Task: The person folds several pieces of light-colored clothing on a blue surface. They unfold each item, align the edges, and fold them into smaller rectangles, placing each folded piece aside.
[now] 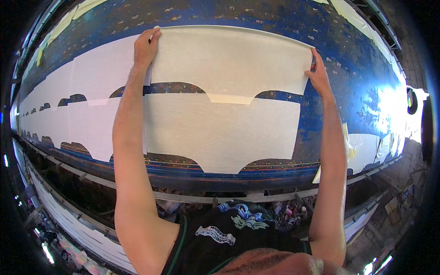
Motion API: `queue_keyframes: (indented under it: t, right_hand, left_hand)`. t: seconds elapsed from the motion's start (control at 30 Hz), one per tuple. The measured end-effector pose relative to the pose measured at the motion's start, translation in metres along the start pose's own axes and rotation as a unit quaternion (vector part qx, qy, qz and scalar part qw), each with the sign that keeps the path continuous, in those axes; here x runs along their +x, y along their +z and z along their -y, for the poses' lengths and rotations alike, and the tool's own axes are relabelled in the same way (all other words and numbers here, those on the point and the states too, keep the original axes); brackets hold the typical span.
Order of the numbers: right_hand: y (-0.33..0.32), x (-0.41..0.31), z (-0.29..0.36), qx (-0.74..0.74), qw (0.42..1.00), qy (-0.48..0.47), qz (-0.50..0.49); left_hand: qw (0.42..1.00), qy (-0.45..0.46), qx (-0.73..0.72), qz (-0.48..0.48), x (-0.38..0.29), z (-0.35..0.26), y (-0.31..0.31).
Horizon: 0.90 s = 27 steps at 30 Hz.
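Observation:
A white cut fabric panel lies on a long blue, paint-stained table, its curved tab pointing toward me. My left hand pinches the panel's far left corner. At the far right corner, my right hand has its thumb and fingers on the edge. Nearer to me lies a second white panel of similar shape; the tab of the far panel overlaps its upper edge. More white panels run in two rows to the left, close beside these.
Along the near side of the table runs a rail, with dark space and scraps beneath. Pale tape and further white panels are at the right. Pale strips line the far edge. A paved floor shows at right.

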State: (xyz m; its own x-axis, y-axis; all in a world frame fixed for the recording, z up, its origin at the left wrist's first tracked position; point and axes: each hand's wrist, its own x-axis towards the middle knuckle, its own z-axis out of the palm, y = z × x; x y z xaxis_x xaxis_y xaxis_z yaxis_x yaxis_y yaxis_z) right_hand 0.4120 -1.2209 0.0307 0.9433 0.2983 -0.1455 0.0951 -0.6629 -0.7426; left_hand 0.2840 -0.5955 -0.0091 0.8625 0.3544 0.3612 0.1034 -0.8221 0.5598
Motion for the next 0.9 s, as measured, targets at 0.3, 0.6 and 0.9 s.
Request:
queue_keyframes:
  t: [0.3, 0.6, 0.9]
  right_hand:
    - [0.009, 0.010, 0.001, -0.017, 0.998, 0.031, 0.054]
    - [0.015, 0.025, -0.022, -0.077, 0.995, -0.049, 0.032]
    - [0.022, -0.034, -0.003, -0.057, 0.997, -0.019, -0.042]
  left_hand:
    - [0.971, 0.090, 0.212, 0.066, 0.009, 0.014, 0.014]
    - [0.948, 0.117, 0.230, 0.184, -0.061, -0.159, 0.142]
    - [0.955, 0.237, 0.093, 0.150, -0.066, -0.362, 0.286]
